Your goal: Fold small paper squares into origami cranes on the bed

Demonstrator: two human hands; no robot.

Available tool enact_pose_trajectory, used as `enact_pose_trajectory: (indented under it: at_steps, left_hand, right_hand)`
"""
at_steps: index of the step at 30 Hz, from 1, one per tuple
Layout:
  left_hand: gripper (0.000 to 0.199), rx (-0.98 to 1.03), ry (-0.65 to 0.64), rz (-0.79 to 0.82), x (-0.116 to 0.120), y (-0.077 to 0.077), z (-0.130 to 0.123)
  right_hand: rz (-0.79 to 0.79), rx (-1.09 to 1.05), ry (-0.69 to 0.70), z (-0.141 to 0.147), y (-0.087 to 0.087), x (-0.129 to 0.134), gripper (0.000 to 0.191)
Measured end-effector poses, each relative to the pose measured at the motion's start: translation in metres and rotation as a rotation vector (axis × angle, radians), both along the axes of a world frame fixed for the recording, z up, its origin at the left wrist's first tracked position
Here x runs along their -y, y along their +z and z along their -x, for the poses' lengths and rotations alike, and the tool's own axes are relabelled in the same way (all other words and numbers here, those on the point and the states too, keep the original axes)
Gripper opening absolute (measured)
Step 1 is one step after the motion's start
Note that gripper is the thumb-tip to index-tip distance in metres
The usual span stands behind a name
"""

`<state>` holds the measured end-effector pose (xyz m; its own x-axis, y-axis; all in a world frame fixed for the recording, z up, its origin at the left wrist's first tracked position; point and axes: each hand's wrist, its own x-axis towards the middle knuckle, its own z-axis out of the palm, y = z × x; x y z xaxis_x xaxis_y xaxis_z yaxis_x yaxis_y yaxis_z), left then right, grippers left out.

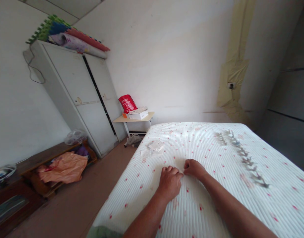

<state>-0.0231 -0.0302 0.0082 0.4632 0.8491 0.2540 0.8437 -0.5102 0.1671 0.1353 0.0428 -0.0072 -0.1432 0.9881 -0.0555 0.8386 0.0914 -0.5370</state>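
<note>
Forearms converge: left hand (169, 182) and right hand (194, 168) side by side, fingers curled shut, pinching bedsheet (216, 185); folded papers (154, 147) lie just beyond the left.

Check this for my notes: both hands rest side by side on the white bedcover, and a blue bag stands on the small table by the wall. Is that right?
One detail is off: the bag on the small table is red, not blue, as the head view shows. The rest holds: the left hand and the right hand rest side by side on the white bedcover.
</note>
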Motion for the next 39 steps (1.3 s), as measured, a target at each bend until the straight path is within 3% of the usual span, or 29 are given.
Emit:
enact_pose_trajectory:
  at_steps: [10, 18, 25, 31, 39]
  left_hand:
    - [0.027, 0.003, 0.001, 0.002, -0.001, -0.002, 0.001]
    - [0.026, 0.077, 0.013, -0.001, -0.005, -0.007, 0.001]
    - [0.015, 0.333, 0.179, 0.031, -0.023, -0.023, 0.002]
    - [0.009, 0.3, 0.363, 0.092, -0.029, -0.017, -0.01]
    - [0.011, 0.268, 0.409, 0.106, -0.028, -0.016, -0.014]
  right_hand:
    - [0.097, -0.059, 0.025, -0.003, 0.003, -0.001, 0.015]
    - [0.005, 0.027, 0.014, 0.0, 0.002, 0.0, 0.013]
    - [0.013, 0.028, 0.016, 0.0, 0.002, -0.001, 0.012]
    - [0.011, 0.024, 0.023, -0.001, 0.0, -0.001, 0.012]
    - [0.009, 0.013, 0.026, -0.001, 0.001, 0.0, 0.011]
